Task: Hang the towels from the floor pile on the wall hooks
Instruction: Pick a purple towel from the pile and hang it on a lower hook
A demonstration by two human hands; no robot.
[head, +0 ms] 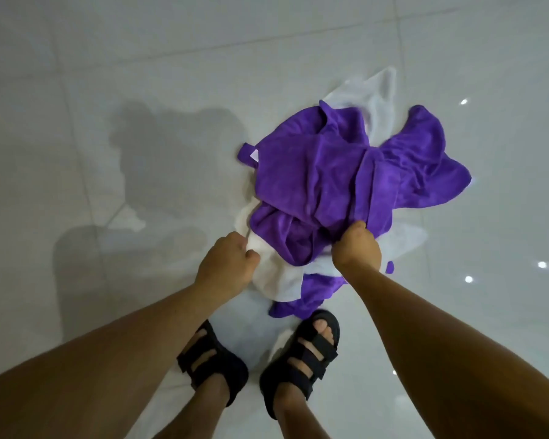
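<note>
A crumpled pile of towels lies on the glossy tile floor in front of my feet. Purple towels (336,172) are on top, with a small hanging loop and white tag at the left edge. White towels (276,274) lie under and around them, and one white corner sticks out at the far side. My left hand (225,261) is closed on a fold of the white towel at the pile's near left. My right hand (357,248) pinches the near edge of the purple towel. No wall hooks are in view.
My two feet in black strapped sandals (301,356) stand just behind the pile, the right one touching a purple corner. Pale grey tiles (108,90) spread all round, showing my shadow on the left and bright light reflections on the right.
</note>
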